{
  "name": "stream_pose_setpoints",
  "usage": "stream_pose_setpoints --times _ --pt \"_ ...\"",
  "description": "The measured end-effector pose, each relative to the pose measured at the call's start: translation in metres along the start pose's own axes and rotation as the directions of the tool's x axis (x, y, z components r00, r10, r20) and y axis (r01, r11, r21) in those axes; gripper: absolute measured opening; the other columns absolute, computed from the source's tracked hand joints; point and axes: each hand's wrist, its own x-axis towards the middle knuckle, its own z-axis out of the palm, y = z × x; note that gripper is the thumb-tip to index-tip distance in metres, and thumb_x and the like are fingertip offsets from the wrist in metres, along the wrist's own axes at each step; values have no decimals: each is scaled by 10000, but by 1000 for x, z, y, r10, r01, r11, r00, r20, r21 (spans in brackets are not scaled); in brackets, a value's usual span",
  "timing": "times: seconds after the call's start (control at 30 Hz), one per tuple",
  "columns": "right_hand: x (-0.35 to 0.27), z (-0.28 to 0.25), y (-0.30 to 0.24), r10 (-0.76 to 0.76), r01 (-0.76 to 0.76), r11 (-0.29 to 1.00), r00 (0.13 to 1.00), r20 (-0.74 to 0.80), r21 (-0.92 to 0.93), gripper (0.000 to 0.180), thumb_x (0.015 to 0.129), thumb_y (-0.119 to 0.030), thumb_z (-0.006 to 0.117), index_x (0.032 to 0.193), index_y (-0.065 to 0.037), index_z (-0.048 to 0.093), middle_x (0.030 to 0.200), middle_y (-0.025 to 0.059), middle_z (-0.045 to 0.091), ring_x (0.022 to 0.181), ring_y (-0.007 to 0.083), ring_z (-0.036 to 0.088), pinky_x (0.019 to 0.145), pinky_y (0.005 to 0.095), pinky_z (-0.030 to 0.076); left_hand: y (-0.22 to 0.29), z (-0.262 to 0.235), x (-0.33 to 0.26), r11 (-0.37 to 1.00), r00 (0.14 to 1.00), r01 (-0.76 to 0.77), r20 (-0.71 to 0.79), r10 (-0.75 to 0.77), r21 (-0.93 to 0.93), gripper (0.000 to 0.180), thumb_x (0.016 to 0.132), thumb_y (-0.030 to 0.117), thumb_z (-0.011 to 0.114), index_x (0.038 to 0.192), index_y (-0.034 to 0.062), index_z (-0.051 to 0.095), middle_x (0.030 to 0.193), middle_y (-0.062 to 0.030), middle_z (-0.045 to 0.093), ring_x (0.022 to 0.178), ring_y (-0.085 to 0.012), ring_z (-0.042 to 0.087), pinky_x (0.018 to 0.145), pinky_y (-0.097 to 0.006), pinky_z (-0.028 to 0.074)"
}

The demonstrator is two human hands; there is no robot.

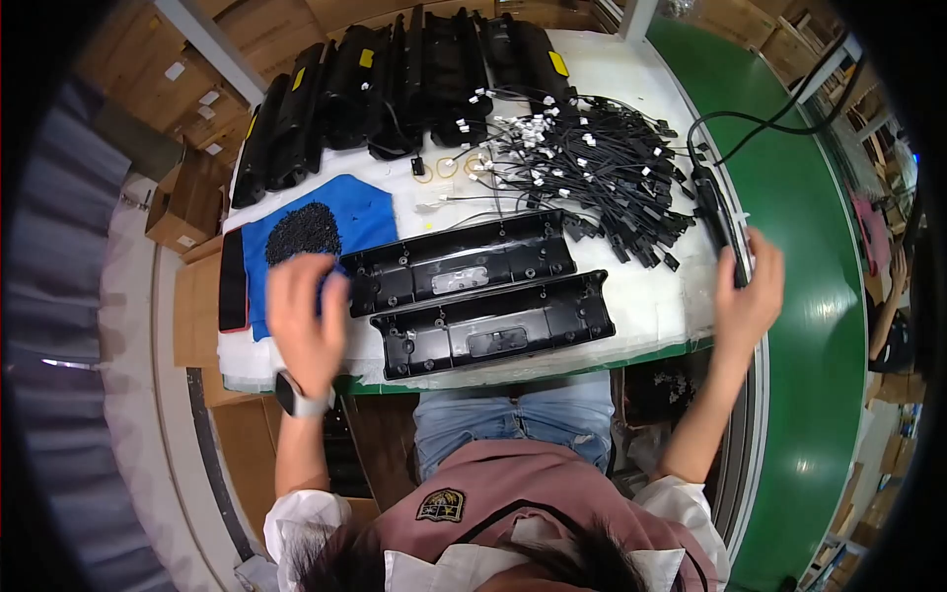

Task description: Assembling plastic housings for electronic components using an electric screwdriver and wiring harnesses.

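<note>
- Leftward, left hand (308,318): fingers spread, grip holding nothing, over the blue cloth (370,212); screw pile (303,230) just beyond.
- Right hand (748,288): grip clamped on the black tool (718,219) at the tabletop (659,308) edge.
- Two black housings (473,291) lie between the hands.

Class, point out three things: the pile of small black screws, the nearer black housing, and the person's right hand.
Screw pile (303,230), head view, centre of the heap.
Nearer black housing (493,326), head view, its middle recess.
Right hand (750,291), head view, back of the hand.
</note>
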Motion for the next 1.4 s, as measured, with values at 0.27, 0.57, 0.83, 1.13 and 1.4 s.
stream_pose_setpoints --times 0.27,0.57,0.83,1.13,1.4 --pt "30 30 57 436 -369 900 738 515 -233 478 911 -405 565 1296 -121 570 885 180 685 852 371 670 765 478 524 -77 4 21 883 945 176 178 -275 434 147 807 138 719 834 18 639 820 -121 599 820 -319 596 679 -411 475" --pt "31 52 61 255 -207 967 802 540 -149 573 701 -351 721 1175 -39 648 906 182 703 810 333 684 743 410 531 -81 7 29 946 987 145 26 -159 290 131 880 122 640 876 4 694 777 -132 610 644 -304 600 588 -378 462" --pt "35 6 41 357 -552 735 809 468 394 415 713 -197 699 1061 18 626 782 48 592 671 145 526 629 273 422 -84 4 25 975 983 180 -45 -176 132 113 871 97 664 888 -13 687 767 -90 621 612 -173 566 584 -280 454" --pt "46 -37 -75 -254 -188 -742 967 -11 644 511 812 -199 774 1199 -104 454 659 -22 602 477 115 578 571 298 487 72 17 14 707 869 196 454 195 -679 52 834 5 676 880 -9 696 853 -84 679 719 -164 638 642 -267 498" --pt "28 -36 -120 -214 -121 -804 972 -93 582 371 903 -289 713 1120 -118 466 684 -2 620 473 105 583 544 279 498 97 19 8 511 767 304 525 370 -804 149 770 -31 695 914 -14 731 850 -118 689 749 -218 665 669 -298 525"
